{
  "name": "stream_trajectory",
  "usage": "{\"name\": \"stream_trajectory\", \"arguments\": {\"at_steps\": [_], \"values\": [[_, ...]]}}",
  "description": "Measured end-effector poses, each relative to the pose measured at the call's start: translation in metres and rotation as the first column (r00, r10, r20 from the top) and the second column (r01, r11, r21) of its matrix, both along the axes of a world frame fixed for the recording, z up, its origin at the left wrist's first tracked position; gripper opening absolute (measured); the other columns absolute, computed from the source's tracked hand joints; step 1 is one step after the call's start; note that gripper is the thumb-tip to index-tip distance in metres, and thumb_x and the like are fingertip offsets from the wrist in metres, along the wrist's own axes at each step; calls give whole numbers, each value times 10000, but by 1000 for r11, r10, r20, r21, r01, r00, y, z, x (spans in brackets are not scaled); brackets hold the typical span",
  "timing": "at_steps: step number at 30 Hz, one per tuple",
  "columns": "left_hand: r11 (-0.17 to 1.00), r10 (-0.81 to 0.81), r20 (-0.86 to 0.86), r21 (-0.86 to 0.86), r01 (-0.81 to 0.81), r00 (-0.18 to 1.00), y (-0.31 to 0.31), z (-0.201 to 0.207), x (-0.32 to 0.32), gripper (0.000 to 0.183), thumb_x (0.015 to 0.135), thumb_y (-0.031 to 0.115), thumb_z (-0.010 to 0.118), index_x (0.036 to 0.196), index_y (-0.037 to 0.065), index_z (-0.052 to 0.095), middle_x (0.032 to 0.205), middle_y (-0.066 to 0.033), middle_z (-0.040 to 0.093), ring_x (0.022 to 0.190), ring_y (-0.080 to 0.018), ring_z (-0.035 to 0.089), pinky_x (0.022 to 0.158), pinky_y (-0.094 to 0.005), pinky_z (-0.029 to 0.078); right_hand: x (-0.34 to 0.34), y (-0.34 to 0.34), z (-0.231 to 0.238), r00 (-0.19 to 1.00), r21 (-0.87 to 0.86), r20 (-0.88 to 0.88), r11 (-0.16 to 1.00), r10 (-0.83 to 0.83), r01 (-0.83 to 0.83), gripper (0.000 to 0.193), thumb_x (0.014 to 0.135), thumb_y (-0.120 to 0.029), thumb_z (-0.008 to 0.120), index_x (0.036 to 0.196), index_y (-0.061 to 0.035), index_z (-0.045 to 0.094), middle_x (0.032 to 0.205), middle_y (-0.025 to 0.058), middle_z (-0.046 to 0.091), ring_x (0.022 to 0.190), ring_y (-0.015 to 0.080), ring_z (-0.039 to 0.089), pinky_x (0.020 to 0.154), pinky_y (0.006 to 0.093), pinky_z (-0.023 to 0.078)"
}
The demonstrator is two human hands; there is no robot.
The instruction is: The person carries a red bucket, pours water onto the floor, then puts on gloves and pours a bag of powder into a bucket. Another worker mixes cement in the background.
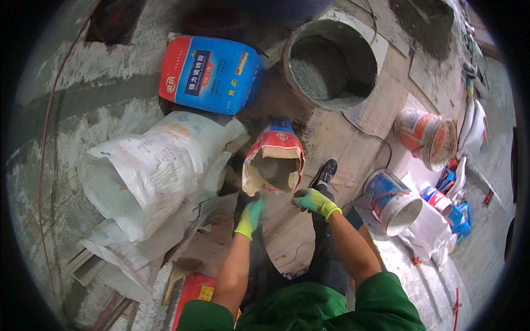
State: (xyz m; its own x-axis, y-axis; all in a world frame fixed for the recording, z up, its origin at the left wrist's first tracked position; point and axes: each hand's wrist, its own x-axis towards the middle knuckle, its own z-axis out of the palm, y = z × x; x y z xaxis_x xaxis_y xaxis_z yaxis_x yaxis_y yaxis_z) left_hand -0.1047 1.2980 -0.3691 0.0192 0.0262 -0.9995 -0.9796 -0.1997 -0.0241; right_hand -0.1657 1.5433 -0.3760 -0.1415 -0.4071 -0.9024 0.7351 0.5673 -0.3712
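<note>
A red and blue paper bag (281, 138) stands with its top torn open towards me, ragged brown edges round a grey inside. My left hand (250, 217), in a yellow-green and teal glove, is just below the bag's left torn edge. Blur hides its fingers, so I cannot tell whether it touches the paper. On the other side, my right hand (317, 202) in a matching glove is held apart from the bag's lower right corner. Its fingers look loosely bent and spread, with nothing visible in them. A pale haze hangs between both hands.
A full red and blue bag (212, 74) lies ahead left, above a large white woven sack (160, 160). At the far right of it stands a big bucket (331, 63) with grey powder inside. Smaller used buckets (425, 138) lie tipped at right; a cable (375, 135) crosses the boards.
</note>
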Motion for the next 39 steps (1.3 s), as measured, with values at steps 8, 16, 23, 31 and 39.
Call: {"name": "stream_trajectory", "arguments": {"at_steps": [8, 16, 23, 31, 39], "values": [[798, 582, 188, 53, -600, 791, 70, -71, -7, 346, 840, 447, 516, 934, 117, 553, 676, -75, 579, 479, -231, 541, 418, -314, 440, -83, 46, 0, 975, 427, -211, 891, -71, 157, 315, 791, -276, 524, 973, -51, 650, 869, 145, 659, 811, 221, 632, 732, 333, 475], [896, 440, 33, 52, -441, 897, 5, -63, -4, 343, 910, 268, 376, 850, -21, 550, 639, -162, 614, 447, -261, 574, 386, -326, 443, -127, 4, -53, 771, 371, -628, 913, 109, 172, 375, 861, -313, 506, 1069, -18, 607, 913, 102, 656, 840, 149, 589, 773, 296, 448], [857, 511, -94, -16, -515, 854, -30, -57, -3, 329, 911, 259, 329, 1111, 25, 447, 674, -197, 625, 471, -261, 595, 407, -303, 465, -176, -64, -159, 788, 164, -612, 986, 75, 34, 470, 860, -462, 447, 1050, -66, 616, 1013, 199, 613, 987, 339, 574, 832, 394, 432], [210, 951, -271, 224, -952, 146, -22, -76, 27, 498, 917, 462, 327, 1156, 65, 511, 833, -165, 648, 695, -295, 632, 644, -407, 523, -166, -125, -190, 767, 169, -642, 972, -17, 163, 569, 899, -515, 350, 837, 0, 584, 769, 232, 573, 739, 363, 565, 686, 409, 414], [50, 935, -355, 157, -986, -9, 60, -237, 34, 582, 861, 538, 360, 1270, 139, 470, 1308, -119, 459, 1206, -320, 408, 997, -546, 302, -175, -149, -208, 776, 93, -631, 994, 15, 56, 504, 885, -482, 403, 970, -40, 630, 998, 215, 610, 958, 379, 566, 800, 420, 423]]}}
